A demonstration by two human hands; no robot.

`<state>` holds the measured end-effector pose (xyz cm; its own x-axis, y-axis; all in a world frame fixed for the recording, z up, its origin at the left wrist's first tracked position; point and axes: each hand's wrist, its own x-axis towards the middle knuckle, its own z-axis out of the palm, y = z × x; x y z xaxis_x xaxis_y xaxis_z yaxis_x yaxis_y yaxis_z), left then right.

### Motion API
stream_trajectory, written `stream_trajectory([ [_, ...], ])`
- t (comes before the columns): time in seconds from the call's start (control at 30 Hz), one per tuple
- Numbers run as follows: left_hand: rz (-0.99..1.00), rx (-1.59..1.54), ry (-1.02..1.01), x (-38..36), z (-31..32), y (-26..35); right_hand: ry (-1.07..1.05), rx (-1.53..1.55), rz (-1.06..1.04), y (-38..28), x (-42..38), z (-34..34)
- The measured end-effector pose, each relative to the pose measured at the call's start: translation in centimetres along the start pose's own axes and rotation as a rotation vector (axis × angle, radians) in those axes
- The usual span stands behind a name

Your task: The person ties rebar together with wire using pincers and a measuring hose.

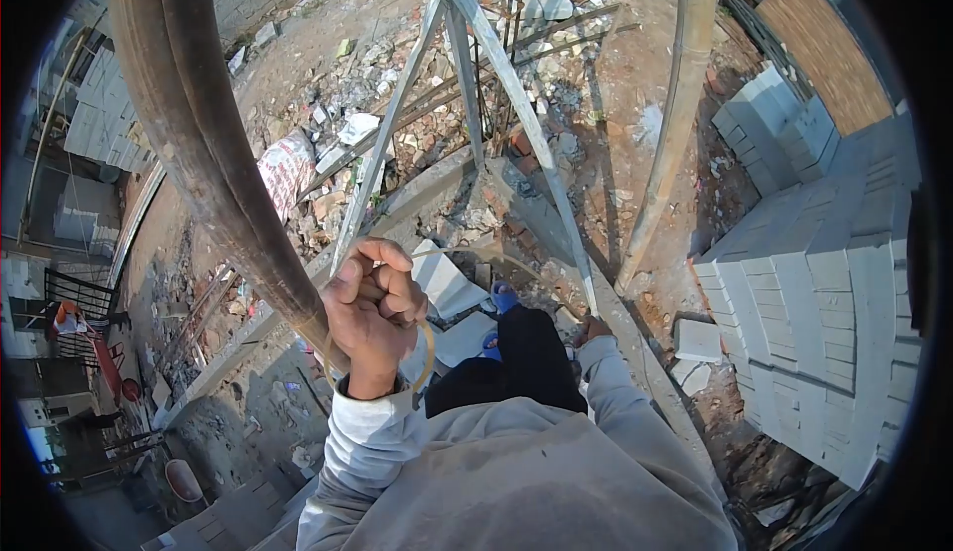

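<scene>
The left hand [372, 298] is raised in front of the lower end of a thick brown pole [213, 144], and its fingers are curled inward into a loose fist, with the thumb near the bent forefinger. A thin yellowish tube [430, 352] makes a loop around the wrist and also shows to the right of the fist; I cannot tell if the fingers pinch it. The right hand [593, 330] is lower down, at the bottom end of a pale bar [531, 134], and it is too small to tell how its fingers stand. This bar leans together with other pale bars, which meet at the top. Behind them there is rubble [372, 69] on the ground, with a white sack [285, 169]. On the right side stands a big stack of grey blocks [809, 298].
</scene>
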<state>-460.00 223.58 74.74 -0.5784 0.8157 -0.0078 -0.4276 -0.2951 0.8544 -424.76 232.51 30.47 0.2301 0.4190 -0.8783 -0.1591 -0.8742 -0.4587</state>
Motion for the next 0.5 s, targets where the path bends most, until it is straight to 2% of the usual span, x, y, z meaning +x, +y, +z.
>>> stream_trajectory([
  [0.13,-0.027,-0.110,-0.023,4.7,-1.8,-3.2,-0.005,0.026,0.010,-1.7,4.2,6.0],
  [0.2,0.049,-0.062,0.009,7.8,-2.9,-5.2,0.079,-0.056,0.065,-2.2,7.0,8.1],
  [0.27,0.109,0.032,0.021,11.4,-4.6,-6.8,0.008,-0.387,-0.042,-0.6,12.1,8.9],
  [0.33,0.086,0.068,-0.027,15.1,-6.3,-8.2,-0.194,-0.994,-0.328,2.7,19.5,8.6],
  [0.37,0.083,0.063,-0.025,17.0,-7.1,-9.3,-0.300,-1.160,-0.455,4.0,21.9,9.1],
  [0.4,0.082,0.055,-0.027,19.3,-7.8,-10.8,-0.397,-1.027,-0.499,3.8,21.9,11.1],
  [0.47,0.030,-0.124,-0.104,23.8,-8.8,-14.5,-0.327,-1.135,-0.529,-0.4,16.1,17.1],
  [0.5,-0.030,-0.173,-0.153,25.9,-9.2,-16.2,-0.473,-0.918,-0.634,-2.2,15.4,20.6],
])
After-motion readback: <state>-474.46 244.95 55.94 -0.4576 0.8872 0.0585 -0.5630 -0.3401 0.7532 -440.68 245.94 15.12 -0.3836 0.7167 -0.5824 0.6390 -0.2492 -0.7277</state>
